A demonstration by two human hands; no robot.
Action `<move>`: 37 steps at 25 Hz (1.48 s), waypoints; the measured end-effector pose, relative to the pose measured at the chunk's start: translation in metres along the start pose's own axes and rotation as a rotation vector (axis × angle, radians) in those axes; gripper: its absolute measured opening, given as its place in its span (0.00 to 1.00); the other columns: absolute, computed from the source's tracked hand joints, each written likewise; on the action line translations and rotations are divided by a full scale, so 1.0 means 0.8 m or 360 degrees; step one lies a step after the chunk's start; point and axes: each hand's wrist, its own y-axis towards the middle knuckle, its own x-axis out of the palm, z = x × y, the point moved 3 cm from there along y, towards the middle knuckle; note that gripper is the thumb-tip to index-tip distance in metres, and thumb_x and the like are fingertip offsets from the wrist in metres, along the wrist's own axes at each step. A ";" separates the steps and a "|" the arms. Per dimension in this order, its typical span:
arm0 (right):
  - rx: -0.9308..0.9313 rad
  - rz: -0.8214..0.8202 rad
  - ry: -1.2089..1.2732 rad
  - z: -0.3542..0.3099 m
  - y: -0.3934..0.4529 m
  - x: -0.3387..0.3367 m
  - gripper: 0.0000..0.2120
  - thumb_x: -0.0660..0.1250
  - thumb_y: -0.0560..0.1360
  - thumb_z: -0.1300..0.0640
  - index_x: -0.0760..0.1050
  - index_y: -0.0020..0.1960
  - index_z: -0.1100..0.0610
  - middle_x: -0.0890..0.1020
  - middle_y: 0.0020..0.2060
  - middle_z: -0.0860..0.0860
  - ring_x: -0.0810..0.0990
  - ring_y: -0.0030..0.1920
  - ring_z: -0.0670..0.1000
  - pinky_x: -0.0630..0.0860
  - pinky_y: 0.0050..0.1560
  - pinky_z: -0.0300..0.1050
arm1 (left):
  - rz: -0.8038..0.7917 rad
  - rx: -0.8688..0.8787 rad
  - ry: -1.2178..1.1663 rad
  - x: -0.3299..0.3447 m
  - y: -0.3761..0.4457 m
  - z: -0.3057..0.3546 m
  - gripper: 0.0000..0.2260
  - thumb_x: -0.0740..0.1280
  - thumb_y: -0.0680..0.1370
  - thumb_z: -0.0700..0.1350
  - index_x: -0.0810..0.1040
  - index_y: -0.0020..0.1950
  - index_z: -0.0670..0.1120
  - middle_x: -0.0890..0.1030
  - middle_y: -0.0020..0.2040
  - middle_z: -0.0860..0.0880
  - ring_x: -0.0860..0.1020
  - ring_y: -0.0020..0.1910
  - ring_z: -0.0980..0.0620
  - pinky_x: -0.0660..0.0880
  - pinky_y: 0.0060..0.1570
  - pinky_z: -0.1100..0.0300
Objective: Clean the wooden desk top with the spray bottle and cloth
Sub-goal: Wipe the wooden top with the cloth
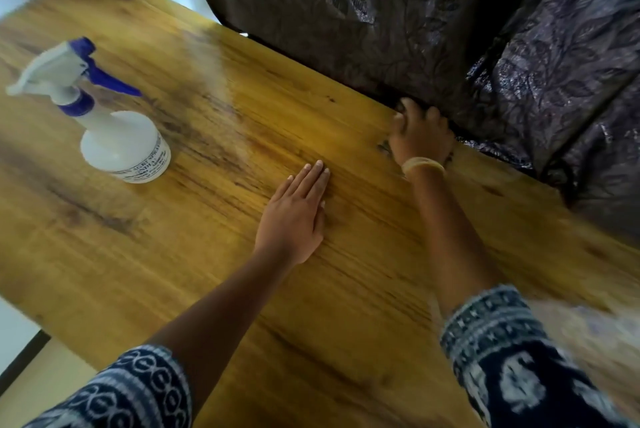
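Bottle (114, 116) stands left of both hands (294, 216).

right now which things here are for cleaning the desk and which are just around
For the job: desk top, spray bottle, left hand flat on the wood, right hand at the far edge. No cloth clearly visible.
Just around: dark curtain, bangle.

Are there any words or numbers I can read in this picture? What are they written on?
"AGRI SPRAY..." on the label of the spray bottle; the end of that line curves out of sight.
"INDIA" is my best guess for the line below it; it is blurred.
The smaller lines under those are too small and blurred to read.
The desk, the curtain, the sleeves and the bangle carry patterns only, no words or numbers.
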 end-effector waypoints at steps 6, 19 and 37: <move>0.0454 0.0062 -0.0032 -0.006 0.007 -0.007 0.21 0.49 0.81 0.48 0.72 0.69 0.49 0.74 0.64 0.60 0.71 0.63 0.62 0.63 0.64 0.56 | -0.0003 0.0003 0.0034 0.002 0.001 0.000 0.26 0.46 0.82 0.51 0.53 0.80 0.47 0.53 0.80 0.50 0.50 0.79 0.55 0.52 0.77 0.54; 0.0217 -0.0744 0.0511 0.017 0.057 -0.011 0.20 0.55 0.81 0.41 0.76 0.63 0.51 0.75 0.67 0.57 0.73 0.66 0.60 0.67 0.64 0.48 | -0.0021 0.0025 0.0029 -0.001 0.001 0.003 0.26 0.45 0.82 0.51 0.54 0.80 0.46 0.53 0.80 0.48 0.51 0.79 0.52 0.54 0.77 0.53; 0.0017 -0.0318 0.0049 0.005 0.039 -0.008 0.21 0.54 0.79 0.45 0.80 0.52 0.57 0.83 0.50 0.59 0.80 0.52 0.62 0.72 0.48 0.49 | -0.0063 0.0123 0.0039 -0.024 0.070 0.052 0.19 0.60 0.75 0.45 0.72 0.66 0.44 0.74 0.60 0.45 0.74 0.57 0.44 0.70 0.55 0.52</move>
